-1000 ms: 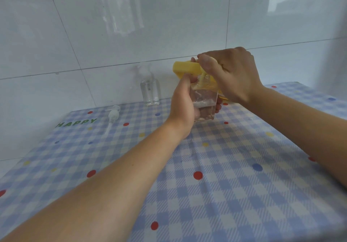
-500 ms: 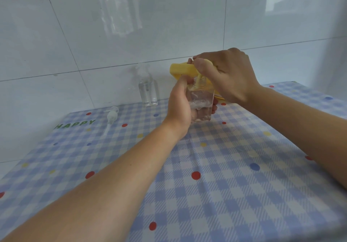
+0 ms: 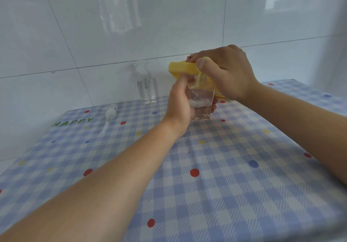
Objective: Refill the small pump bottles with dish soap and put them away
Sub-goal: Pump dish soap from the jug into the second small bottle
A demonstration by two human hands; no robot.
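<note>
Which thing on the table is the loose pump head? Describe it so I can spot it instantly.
Start at the green HAPPY lettering near the far left of the checked tablecloth. Just to its right lies the loose pump head, flat on the cloth with its thin tube trailing toward the camera. Unlike the clear bottle standing at the wall, it is small, whitish and lying down.

Two clear bottles [image 3: 201,100] [image 3: 146,91], one yellow soap container [image 3: 183,68], one loose pump [image 3: 110,113], two hands [image 3: 178,106] [image 3: 228,70].

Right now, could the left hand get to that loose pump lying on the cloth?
Probably not at once. The left hand is wrapped around the small bottle being filled from the yellow soap container. The pump lies apart to its left with bare cloth between, so the way is free once it lets go.
</note>
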